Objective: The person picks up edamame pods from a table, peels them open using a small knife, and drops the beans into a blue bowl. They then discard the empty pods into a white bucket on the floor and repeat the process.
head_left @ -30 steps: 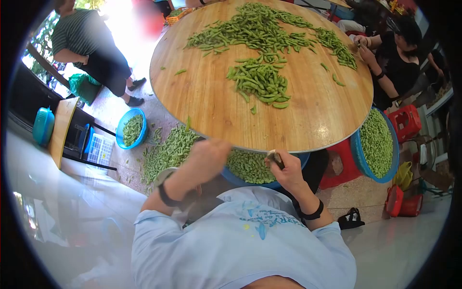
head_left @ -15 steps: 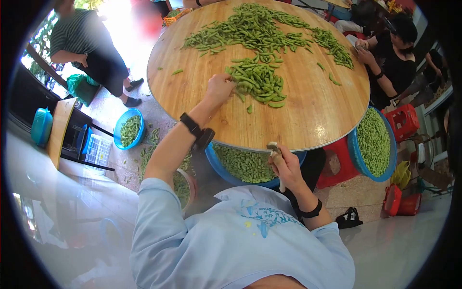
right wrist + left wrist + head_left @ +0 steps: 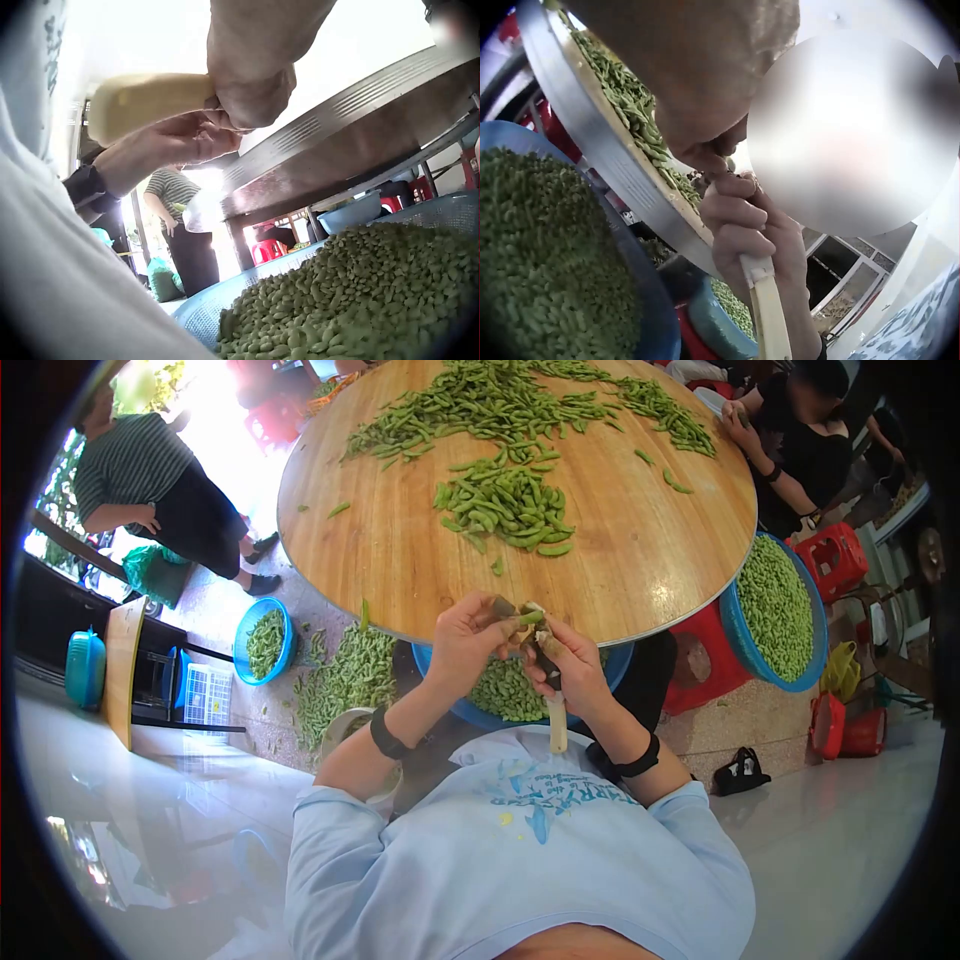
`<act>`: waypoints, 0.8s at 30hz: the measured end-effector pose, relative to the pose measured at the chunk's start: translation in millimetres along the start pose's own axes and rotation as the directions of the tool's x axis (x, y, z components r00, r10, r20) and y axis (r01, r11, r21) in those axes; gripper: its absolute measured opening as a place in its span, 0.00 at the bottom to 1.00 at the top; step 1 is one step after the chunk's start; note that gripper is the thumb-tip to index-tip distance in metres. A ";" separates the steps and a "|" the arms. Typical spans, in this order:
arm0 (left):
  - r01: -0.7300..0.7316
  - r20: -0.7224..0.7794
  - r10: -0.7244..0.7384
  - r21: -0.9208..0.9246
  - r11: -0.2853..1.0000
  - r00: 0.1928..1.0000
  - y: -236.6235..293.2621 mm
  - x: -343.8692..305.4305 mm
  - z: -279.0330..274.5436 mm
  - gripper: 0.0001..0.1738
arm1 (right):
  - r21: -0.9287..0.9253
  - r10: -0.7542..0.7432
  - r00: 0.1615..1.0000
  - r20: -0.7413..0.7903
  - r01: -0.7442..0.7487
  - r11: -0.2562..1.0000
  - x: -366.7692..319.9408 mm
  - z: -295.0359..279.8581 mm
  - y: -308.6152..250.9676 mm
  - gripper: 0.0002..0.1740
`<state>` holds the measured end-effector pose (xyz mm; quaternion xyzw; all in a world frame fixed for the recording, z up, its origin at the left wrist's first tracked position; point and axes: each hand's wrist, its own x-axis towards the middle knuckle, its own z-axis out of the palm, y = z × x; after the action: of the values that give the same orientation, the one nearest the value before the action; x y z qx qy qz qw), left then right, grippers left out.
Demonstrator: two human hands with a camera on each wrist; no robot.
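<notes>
In the head view both hands meet just in front of the round table's near edge. My left hand pinches a green bean pod against the fingertips of my right hand. That right hand grips a tool with a pale handle, and the handle points down toward the shirt. Fingers hide most of the tool's other end. Closer up, the left wrist view shows the right fingers wrapped above the handle. Below the hands sits a blue basin of shelled green beans.
Pods lie heaped on the wooden table. More pods are scattered on the floor near a small blue basin. At right stand another bean-filled basin and a red stool. One person sits at right, another stands at left.
The left hand reached to the pod heap half a second ago. It has come back toward the body with a pod and now meets the right hand, which keeps the tool.
</notes>
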<state>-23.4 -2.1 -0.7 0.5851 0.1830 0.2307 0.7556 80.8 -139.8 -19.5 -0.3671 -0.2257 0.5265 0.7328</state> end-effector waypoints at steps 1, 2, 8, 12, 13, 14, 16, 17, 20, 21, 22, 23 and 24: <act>0.012 0.011 -0.012 0.040 0.999 1.000 0.2 -2.0 0.9 0.07 | -0.006 -0.019 1.000 0.004 0.019 1.000 -0.3 -0.9 0.5 0.21; 0.022 0.019 -0.024 0.079 0.997 1.000 0.5 -3.7 1.5 0.07 | -0.008 -0.014 1.000 0.004 0.014 1.000 -0.2 -2.2 0.0 0.21; 0.061 -0.030 -0.057 0.130 0.990 0.998 9.3 -8.2 9.9 0.09 | 0.091 -0.008 0.993 0.116 -0.002 0.996 -6.7 -6.3 -1.8 0.24; 0.070 0.015 -0.073 0.146 0.987 0.997 -4.4 -7.4 2.9 0.10 | 0.029 -0.014 0.994 0.104 0.011 1.000 -11.4 -8.5 -0.5 0.24; 0.060 0.012 -0.062 0.119 0.991 0.998 -6.0 -7.6 3.4 0.10 | 0.031 -0.004 0.996 0.090 0.001 1.000 -12.1 -8.5 -0.3 0.24; 0.052 0.008 -0.053 0.093 0.994 0.999 -7.1 -8.7 4.1 0.09 | 0.033 -0.003 0.996 0.089 0.000 0.999 -12.2 -8.9 0.2 0.24; 0.054 0.002 -0.054 0.087 0.995 0.999 -5.4 -10.0 8.0 0.09 | -0.063 -0.038 0.995 0.091 0.044 0.997 -11.2 -10.0 0.4 0.24; 0.053 -0.005 -0.053 0.080 0.995 0.999 -3.6 -9.8 10.2 0.09 | -0.063 -0.040 0.995 0.092 0.046 0.997 -10.4 -9.8 0.0 0.24; 0.057 0.000 -0.057 0.098 0.994 0.998 -1.4 -12.0 16.4 0.09 | -0.099 -0.056 0.995 0.086 0.064 0.993 -12.7 -7.6 -0.8 0.24; 0.056 0.000 -0.057 0.097 0.994 0.998 -3.2 -10.7 15.4 0.09 | -0.056 -0.031 0.996 0.079 0.035 0.998 -14.2 -6.6 -4.0 0.24; 0.060 -0.012 -0.059 0.106 0.993 0.998 -6.3 -8.8 13.4 0.09 | -0.013 -0.004 0.997 0.073 0.005 1.000 -15.8 -6.0 -6.3 0.24; 0.061 -0.025 -0.059 0.115 0.991 0.998 -7.8 -7.8 12.1 0.08 | -0.014 -0.003 0.997 0.074 0.004 1.000 -16.8 -5.8 -7.4 0.24; 0.060 -0.026 -0.057 0.114 0.992 0.998 -6.1 -8.1 12.7 0.08 | -0.006 0.000 0.996 0.088 0.001 1.000 -17.4 -5.8 -8.4 0.24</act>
<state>-22.4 -18.0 -3.4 0.6194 0.2214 0.2041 0.7250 84.1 -159.3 -15.6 -0.3459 -0.2596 0.5414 0.7210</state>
